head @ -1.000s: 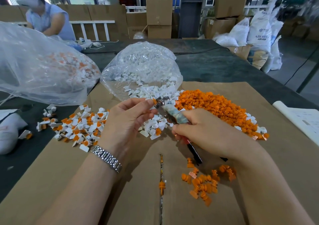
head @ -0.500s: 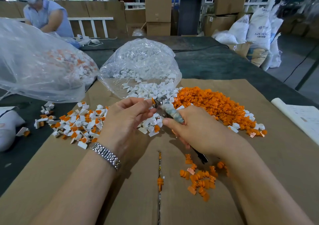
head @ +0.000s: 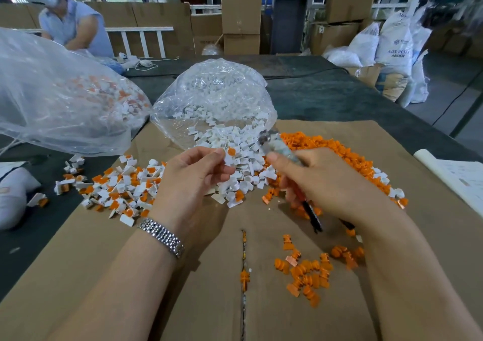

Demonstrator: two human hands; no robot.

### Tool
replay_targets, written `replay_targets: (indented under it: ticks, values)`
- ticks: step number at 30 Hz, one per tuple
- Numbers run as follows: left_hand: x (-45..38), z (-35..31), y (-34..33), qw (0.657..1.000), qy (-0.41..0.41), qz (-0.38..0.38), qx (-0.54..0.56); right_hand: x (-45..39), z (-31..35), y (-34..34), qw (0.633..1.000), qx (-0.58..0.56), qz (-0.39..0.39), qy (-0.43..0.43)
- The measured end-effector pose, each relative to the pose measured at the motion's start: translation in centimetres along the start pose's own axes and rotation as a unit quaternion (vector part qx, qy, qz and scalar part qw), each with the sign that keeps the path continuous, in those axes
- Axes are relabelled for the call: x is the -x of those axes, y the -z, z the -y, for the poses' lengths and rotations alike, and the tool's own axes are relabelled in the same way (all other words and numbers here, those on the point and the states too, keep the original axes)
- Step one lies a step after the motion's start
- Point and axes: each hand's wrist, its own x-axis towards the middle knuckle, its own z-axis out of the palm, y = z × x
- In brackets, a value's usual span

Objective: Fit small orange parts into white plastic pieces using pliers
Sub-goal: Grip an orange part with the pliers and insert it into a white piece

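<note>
My left hand (head: 192,181) pinches a white plastic piece (head: 231,157) with an orange part in it, held above the heap of loose white pieces (head: 235,144). My right hand (head: 326,184) grips the pliers (head: 277,144) by their wrapped handles, and the metal jaws point up and left, a little apart from the held piece. A large heap of orange parts (head: 337,150) lies behind my right hand. A smaller scatter of orange parts (head: 311,270) lies near my right forearm. Fitted white-and-orange pieces (head: 120,186) lie to the left.
A brown cardboard sheet (head: 104,262) covers the dark table. An open clear bag (head: 214,97) of white pieces stands at the back middle, and a big clear bag (head: 60,97) with fitted pieces at the left. Another person (head: 70,24) works across the table. White paper (head: 460,181) lies far right.
The pliers' jaws have come away from the piece in my left hand and moved right. My left hand has turned the piece so its orange part faces up.
</note>
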Motion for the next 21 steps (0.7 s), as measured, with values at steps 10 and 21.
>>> replay_targets:
  ticks: [10, 21]
  values:
    - [-0.1, -0.8, 2.3, 0.820, -0.113, -0.213, -0.520, -2.1, -3.6, -0.5, 0.940, 0.295, -0.119, -0.126]
    - [0.8, 0.5, 0.9, 0.775, -0.214, 0.098, -0.586, -2.7, -2.9, -1.9, 0.952, 0.270, -0.143, 0.011]
